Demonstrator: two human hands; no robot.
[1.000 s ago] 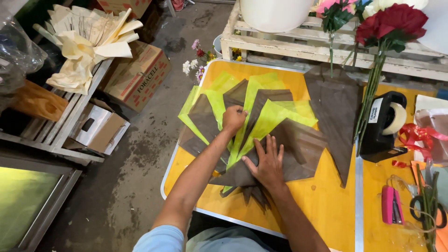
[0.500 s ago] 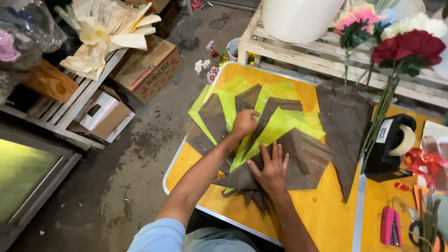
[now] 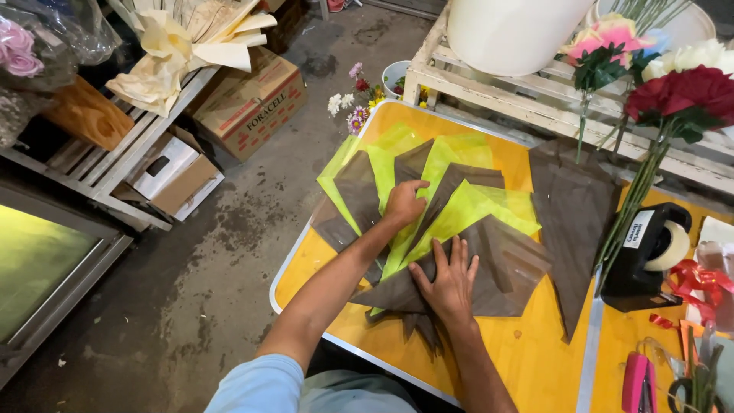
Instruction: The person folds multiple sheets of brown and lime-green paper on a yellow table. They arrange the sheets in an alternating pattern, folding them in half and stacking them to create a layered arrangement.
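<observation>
A fan of folded wrapping sheets lies on the yellow table (image 3: 535, 359): brown ones (image 3: 505, 268) and lime-green ones (image 3: 466, 210) overlapping, points gathered toward me. My left hand (image 3: 404, 203) rests with curled fingers on the fan's upper middle, pinching a sheet edge. My right hand (image 3: 451, 279) lies flat, fingers spread, pressing the lower brown sheets down. A separate stack of brown folded sheets (image 3: 573, 210) lies to the right of the fan.
A black tape dispenser (image 3: 646, 256), red ribbon (image 3: 699, 279), a pink stapler (image 3: 638, 382) and scissors sit at the right. Red and pink roses (image 3: 680, 92) lean over the table's far right. Cardboard boxes (image 3: 245, 103) and cream paper (image 3: 180, 50) stand on the left.
My head has shifted, so the table sits slightly lower and more to the right in view. Both hands stay on the fan; the left hand has nudged a little along the sheets.
</observation>
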